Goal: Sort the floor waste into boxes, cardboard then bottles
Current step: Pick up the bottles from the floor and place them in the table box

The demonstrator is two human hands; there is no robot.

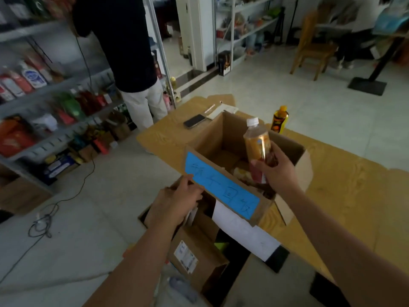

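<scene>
So the person's right hand (274, 171) is holding a bottle (257, 147) right over the open box (212, 134) with the blue label (221, 187). The fingers are wrapping its lower half and the white cap is pointing up. Left hand (177, 202) is gripping that box's near left corner, fingers curling just by the label. A second bottle (280, 118), orange cap, is standing upright just behind the box. A phone (194, 121) is lying on the tan sheet (332, 185) behind the box too. Another box (199, 255) holding cardboard is sitting right in front of it. Someone (124, 52) is standing at the shelves (44, 85), well off to the box's left.
</scene>
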